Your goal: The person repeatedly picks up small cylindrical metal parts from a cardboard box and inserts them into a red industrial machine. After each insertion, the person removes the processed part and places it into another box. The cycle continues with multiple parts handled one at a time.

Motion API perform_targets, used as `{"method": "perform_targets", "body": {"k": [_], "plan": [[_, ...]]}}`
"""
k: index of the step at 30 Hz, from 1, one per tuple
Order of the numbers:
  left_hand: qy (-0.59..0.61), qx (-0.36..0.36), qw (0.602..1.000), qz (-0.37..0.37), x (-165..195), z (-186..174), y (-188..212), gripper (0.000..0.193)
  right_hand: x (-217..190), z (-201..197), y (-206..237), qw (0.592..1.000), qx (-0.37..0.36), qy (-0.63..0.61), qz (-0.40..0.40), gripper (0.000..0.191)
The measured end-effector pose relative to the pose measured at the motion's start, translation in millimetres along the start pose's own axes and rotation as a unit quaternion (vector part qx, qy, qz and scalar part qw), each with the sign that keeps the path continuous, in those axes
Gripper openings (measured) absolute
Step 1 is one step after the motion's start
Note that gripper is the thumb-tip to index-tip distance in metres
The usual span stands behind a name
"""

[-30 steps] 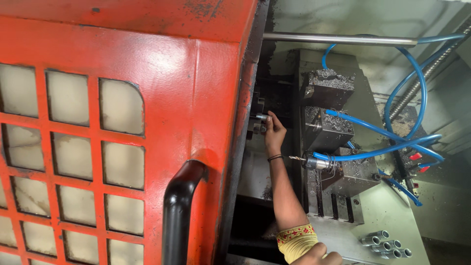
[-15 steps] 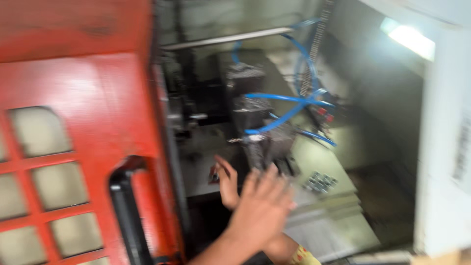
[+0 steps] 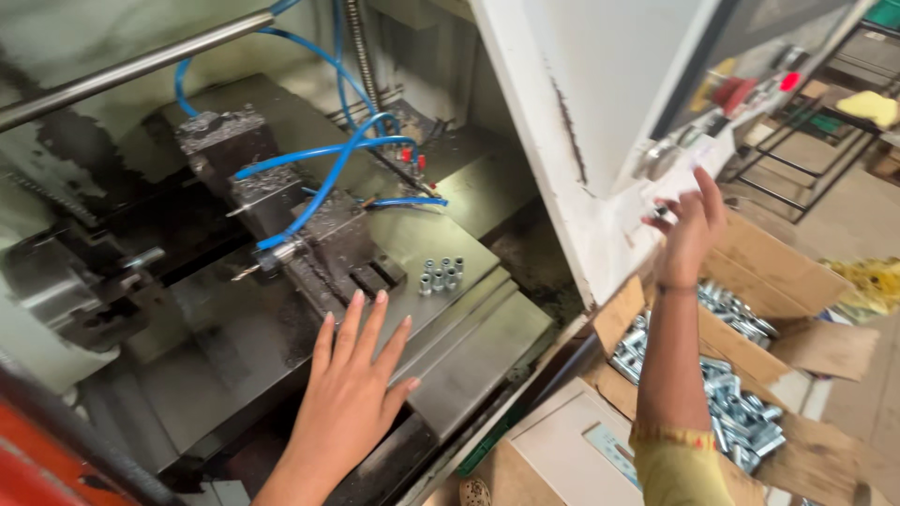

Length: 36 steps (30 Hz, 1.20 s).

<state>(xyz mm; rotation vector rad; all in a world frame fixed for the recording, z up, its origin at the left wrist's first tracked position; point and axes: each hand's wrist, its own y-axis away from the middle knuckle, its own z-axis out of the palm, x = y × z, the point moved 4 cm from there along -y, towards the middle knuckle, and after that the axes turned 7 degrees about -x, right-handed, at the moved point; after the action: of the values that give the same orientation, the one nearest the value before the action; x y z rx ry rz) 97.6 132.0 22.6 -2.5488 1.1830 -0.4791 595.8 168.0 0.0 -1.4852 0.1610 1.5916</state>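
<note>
Fittings [image 3: 441, 275] near bed edge — left hand [image 3: 352, 394], right hand [image 3: 692, 230] both spread, empty.

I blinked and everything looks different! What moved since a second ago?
The hand that reached deep into the machine by the chuck has pulled out. Now the left hand hovers open over the machine bed, and the right hand is raised toward the control panel. The view swung right, off the red door. The blue hoses and small metal parts stayed put.
</note>
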Motion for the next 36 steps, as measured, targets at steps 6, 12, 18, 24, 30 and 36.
{"method": "perform_targets", "body": {"k": [6,12,18,24,30,36], "plan": [[0.009,-0.023,1.000,0.014,5,11,7,0.056,21,-12,-59,0.984,-0.111,0.123,0.071,0.061],[-0.004,-0.036,0.999,0.018,6,24,12,0.051,20,-128,-63,0.894,-0.235,0.333,0.187,0.052],[-0.014,-0.076,0.996,0.033,6,42,5,0.053,60,-235,-48,0.916,-0.134,0.361,0.117,0.047],[0.022,-0.032,0.993,0.108,32,58,-15,0.050,89,-300,48,0.881,-0.173,0.370,0.238,0.041],[0.082,-0.134,0.960,0.231,114,158,-98,0.042,100,-275,116,0.793,-0.292,0.475,0.248,0.075],[0.152,-0.118,0.928,0.320,207,237,-136,0.027,109,-213,120,0.677,-0.274,0.661,0.172,0.087]]}}
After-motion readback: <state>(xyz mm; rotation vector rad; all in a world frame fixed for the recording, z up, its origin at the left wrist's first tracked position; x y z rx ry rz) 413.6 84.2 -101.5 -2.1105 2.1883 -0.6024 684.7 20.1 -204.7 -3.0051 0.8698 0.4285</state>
